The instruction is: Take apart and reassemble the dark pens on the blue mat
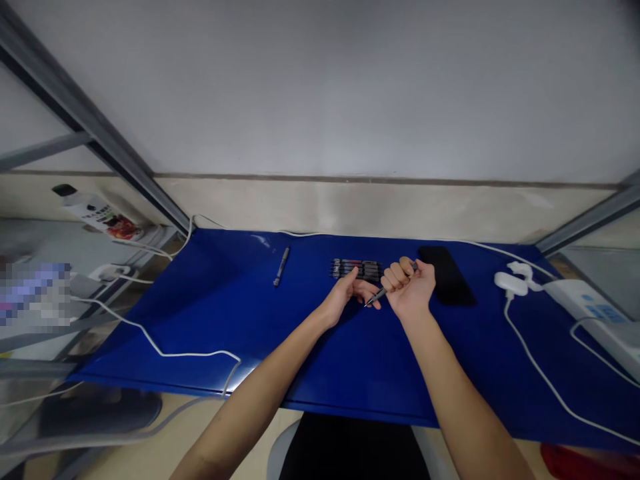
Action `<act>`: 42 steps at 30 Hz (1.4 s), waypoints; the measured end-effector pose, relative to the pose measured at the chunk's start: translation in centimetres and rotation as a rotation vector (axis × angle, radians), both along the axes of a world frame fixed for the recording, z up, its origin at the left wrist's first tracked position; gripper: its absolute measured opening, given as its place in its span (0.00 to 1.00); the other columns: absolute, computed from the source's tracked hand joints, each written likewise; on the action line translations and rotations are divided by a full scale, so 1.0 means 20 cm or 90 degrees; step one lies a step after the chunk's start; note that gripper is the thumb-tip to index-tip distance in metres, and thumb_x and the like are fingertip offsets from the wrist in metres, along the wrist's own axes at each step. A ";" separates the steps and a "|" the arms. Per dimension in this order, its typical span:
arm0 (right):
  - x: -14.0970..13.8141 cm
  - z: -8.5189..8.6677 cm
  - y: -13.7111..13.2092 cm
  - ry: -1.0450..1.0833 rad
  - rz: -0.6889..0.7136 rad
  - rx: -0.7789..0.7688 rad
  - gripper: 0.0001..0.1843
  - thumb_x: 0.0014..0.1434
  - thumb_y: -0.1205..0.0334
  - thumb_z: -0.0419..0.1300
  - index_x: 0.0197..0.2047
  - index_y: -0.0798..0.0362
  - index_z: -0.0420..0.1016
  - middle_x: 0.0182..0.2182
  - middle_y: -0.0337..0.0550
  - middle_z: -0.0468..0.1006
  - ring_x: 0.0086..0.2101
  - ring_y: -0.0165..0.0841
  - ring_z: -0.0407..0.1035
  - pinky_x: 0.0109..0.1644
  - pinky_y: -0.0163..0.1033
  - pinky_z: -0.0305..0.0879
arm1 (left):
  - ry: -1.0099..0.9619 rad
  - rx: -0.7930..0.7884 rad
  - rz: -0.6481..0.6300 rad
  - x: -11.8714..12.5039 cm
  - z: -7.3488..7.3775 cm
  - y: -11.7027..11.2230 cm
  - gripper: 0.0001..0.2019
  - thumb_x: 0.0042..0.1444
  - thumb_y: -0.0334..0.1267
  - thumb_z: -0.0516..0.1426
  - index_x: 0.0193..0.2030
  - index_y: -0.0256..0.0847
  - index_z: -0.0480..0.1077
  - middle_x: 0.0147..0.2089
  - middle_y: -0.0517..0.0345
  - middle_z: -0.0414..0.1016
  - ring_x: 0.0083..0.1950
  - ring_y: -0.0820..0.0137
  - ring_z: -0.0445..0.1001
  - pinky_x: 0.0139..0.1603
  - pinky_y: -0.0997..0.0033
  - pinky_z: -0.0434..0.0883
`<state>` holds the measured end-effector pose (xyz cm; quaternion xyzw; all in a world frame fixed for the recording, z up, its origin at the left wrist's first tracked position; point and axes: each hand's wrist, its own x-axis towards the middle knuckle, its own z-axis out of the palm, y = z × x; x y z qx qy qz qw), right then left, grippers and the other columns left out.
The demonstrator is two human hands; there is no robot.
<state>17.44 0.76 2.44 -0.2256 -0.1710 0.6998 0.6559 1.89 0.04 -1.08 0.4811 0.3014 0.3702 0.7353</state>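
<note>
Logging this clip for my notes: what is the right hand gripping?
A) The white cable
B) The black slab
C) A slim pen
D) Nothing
C: the right hand is closed in a fist around a slim pen, whose tip points toward the left hand.

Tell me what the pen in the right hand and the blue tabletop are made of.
The pen looks like dark plastic or metal, with a slight sheen. The blue tabletop seems a smooth painted or plastic sheet, glossy: light glares off it near the front edge.
</note>
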 end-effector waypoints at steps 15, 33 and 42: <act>0.00 0.00 0.00 0.004 -0.005 -0.008 0.18 0.54 0.54 0.49 0.19 0.50 0.44 0.13 0.30 0.41 0.15 0.25 0.36 0.16 0.34 0.41 | 0.007 -0.008 -0.001 0.00 -0.01 0.00 0.38 0.63 0.61 0.39 0.38 0.27 0.77 0.31 0.41 0.79 0.30 0.66 0.71 0.38 0.66 0.62; 0.00 0.00 0.00 0.000 -0.002 -0.016 0.17 0.53 0.55 0.48 0.19 0.49 0.45 0.13 0.30 0.41 0.16 0.26 0.35 0.17 0.35 0.39 | -0.006 -0.005 0.000 0.00 -0.02 0.00 0.37 0.63 0.60 0.40 0.38 0.28 0.77 0.31 0.41 0.79 0.30 0.66 0.71 0.38 0.66 0.62; 0.00 0.00 0.00 0.006 -0.006 -0.021 0.17 0.53 0.56 0.48 0.19 0.50 0.45 0.13 0.30 0.41 0.15 0.26 0.35 0.17 0.35 0.39 | -0.006 -0.002 0.002 0.00 -0.03 0.00 0.36 0.64 0.59 0.39 0.38 0.29 0.77 0.31 0.42 0.79 0.30 0.66 0.70 0.38 0.66 0.61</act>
